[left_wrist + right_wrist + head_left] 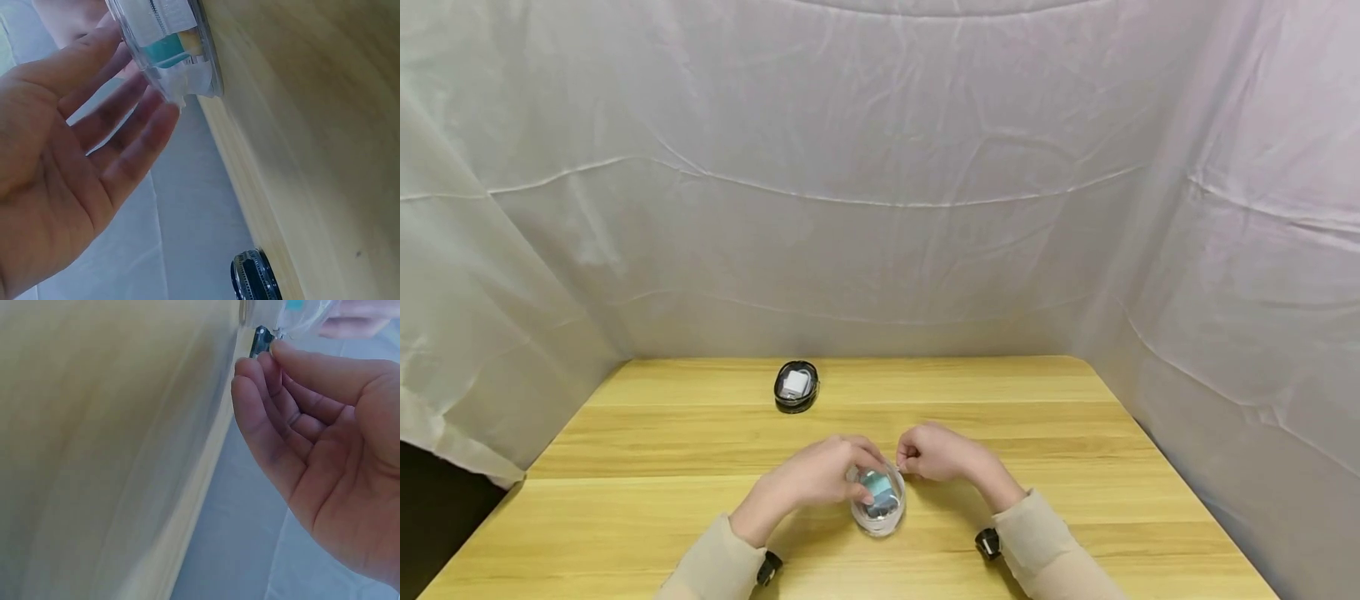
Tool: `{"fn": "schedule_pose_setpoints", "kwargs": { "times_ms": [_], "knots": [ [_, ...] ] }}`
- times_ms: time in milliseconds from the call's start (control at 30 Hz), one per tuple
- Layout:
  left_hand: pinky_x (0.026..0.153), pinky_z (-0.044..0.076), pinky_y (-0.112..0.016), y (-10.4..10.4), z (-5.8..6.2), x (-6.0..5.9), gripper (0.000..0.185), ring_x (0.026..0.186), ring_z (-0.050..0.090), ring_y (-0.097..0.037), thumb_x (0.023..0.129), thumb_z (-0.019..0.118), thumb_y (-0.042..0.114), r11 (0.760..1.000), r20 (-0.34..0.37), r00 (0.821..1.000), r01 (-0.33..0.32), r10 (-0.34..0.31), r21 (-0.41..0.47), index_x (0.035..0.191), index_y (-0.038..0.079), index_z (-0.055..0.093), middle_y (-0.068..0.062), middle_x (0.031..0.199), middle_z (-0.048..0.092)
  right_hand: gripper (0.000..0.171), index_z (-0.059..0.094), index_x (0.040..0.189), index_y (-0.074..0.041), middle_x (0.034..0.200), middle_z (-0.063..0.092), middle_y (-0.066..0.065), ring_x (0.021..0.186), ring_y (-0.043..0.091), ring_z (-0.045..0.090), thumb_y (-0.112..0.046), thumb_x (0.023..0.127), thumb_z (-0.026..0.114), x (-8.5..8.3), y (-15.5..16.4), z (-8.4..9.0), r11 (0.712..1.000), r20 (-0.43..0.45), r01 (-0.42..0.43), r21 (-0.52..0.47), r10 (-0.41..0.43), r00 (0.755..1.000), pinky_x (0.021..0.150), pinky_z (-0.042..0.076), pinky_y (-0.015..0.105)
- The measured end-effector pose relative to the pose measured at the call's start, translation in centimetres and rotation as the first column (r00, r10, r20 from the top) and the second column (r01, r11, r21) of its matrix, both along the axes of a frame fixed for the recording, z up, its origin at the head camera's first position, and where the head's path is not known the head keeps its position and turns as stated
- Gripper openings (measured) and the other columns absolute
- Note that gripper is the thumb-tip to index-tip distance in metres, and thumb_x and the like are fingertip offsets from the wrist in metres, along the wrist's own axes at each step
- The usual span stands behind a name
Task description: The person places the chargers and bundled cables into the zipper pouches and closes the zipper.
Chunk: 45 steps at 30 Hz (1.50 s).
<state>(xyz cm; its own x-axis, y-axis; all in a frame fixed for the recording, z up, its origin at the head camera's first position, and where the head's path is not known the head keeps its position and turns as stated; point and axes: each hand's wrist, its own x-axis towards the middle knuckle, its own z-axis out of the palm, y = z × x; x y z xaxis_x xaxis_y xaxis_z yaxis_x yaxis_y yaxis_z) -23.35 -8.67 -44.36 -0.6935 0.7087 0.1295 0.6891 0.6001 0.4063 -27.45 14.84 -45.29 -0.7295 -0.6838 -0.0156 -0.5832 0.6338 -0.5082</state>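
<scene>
A clear oval zip pouch (880, 525) stands on the table near its front middle, with teal and white contents showing through. My left hand (823, 473) holds it from the left, thumb on the near side and fingers round the far side. In the left wrist view, a zipper runs along the wall of the pouch (140, 47). At the pouch's right far edge, my right hand (942, 454) pinches what looks like the zipper pull. The right wrist view shows thumb and index finger together beside the pouch (306, 319); the pull itself is mostly hidden.
Farther back on the wooden table (1000, 408), left of centre, lies a black-rimmed oval pouch (795, 403) with a white item inside. Pale curtains (880, 250) hang behind the table and at both sides.
</scene>
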Motion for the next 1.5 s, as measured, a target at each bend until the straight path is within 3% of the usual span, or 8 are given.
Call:
{"fn": "schedule_pose_setpoints", "kwargs": {
  "times_ms": [133, 300, 767, 1200, 1500],
  "knots": [
    [0.107, 0.052, -0.036, 0.0, 0.0, -0.1, 0.035, 0.122, 0.062, -0.015, 0.083, 0.087, 0.017, 0.999, -0.027, 0.999, 0.041, -0.041, 0.000, 0.117, 0.016, 0.079, 0.006, 0.128, 0.070, 0.016, 0.068, 0.083, -0.011, 0.074, 0.066, 0.000, 0.061, 0.005, 0.054, -0.002, 0.096, 0.070, 0.0, -0.2, 0.0, 1.000, 0.005, 0.014, -0.003, -0.014, 1.000, 0.058, 0.049, 0.022],
    [0.110, 0.049, -0.038, 0.0, 0.0, -0.1, 0.032, 0.124, 0.062, -0.016, 0.085, 0.085, 0.015, 0.998, -0.019, 0.998, 0.068, -0.068, 0.003, 0.116, 0.013, 0.080, 0.006, 0.128, 0.071, 0.015, 0.068, 0.084, -0.012, 0.074, 0.066, -0.001, 0.061, 0.005, 0.055, -0.004, 0.097, 0.070, 0.0, -0.1, -0.1, 1.000, 0.023, 0.019, -0.002, -0.019, 1.000, 0.058, 0.049, 0.021],
    [0.108, 0.050, -0.042, 0.3, -0.2, 0.1, 0.031, 0.123, 0.062, -0.019, 0.083, 0.086, 0.015, 0.999, -0.014, 1.000, -0.009, 0.009, -0.031, 0.114, 0.017, 0.081, 0.009, 0.128, 0.071, 0.011, 0.071, 0.087, -0.010, 0.076, 0.067, -0.002, 0.062, 0.005, 0.055, -0.005, 0.096, 0.071, -0.3, 0.3, -0.3, 1.000, 0.065, 0.008, -0.004, -0.008, 0.998, 0.058, 0.050, 0.022],
    [0.102, 0.055, -0.035, 0.5, -0.1, 0.2, 0.030, 0.119, 0.065, -0.018, 0.083, 0.085, 0.012, 0.999, -0.016, 1.000, -0.008, 0.008, -0.032, 0.113, 0.014, 0.081, 0.006, 0.127, 0.072, 0.018, 0.069, 0.082, -0.013, 0.070, 0.062, -0.006, 0.060, 0.002, 0.052, -0.003, 0.095, 0.072, -0.7, 0.6, -0.2, 0.998, 0.020, -0.056, 0.034, 0.055, 0.998, 0.056, 0.046, 0.019],
    [0.100, 0.055, -0.032, 0.5, -0.3, 0.2, 0.030, 0.118, 0.066, -0.015, 0.084, 0.085, 0.012, 1.000, -0.005, 1.000, -0.013, 0.013, -0.027, 0.113, 0.015, 0.081, 0.008, 0.127, 0.072, 0.018, 0.068, 0.081, -0.013, 0.069, 0.062, -0.006, 0.059, 0.002, 0.053, -0.001, 0.094, 0.073, -0.5, 0.9, 0.2, 0.997, 0.054, -0.073, 0.039, 0.071, 0.996, 0.057, 0.047, 0.020]
  ]
}}
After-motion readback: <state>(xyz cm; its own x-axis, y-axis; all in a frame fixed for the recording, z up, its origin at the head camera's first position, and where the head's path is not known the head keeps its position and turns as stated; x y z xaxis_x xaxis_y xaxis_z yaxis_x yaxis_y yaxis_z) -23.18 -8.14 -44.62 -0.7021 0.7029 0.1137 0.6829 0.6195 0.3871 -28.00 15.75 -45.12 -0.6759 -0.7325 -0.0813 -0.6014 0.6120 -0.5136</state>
